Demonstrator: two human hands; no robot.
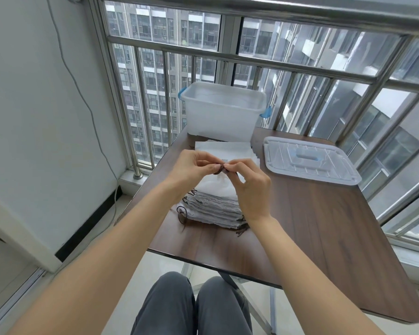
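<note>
Nearest, below the table's near edge: two knees in grey trousers. Just in from that edge, towards the near left corner, a stack of grey pouches, lying flat, with curls of dark cord at its left and at its near right.

Raised over the stack and reached in from the near side: left hand and right hand, joined at the fingertips. Both pinching the brown cord at the gathered mouth of a white pouch, thumb against forefinger on each side, with the other fingers loosely curled (knotted or not, impossible to tell). Hanging from that pinch, the white pouch itself, thin and see-through, either resting on the top of the stack or just above it; cannot tell which.

Beyond the hands, about mid-table on the left half, a pile of flat white packets, with small dark print on the top one. Behind those, at the far left corner, a translucent bin with blue handles, open-topped. To its right, near the far right corner, the lid, flat on the wood and well apart from the hands. Past the far edge, a steel railing before window glass.
</note>
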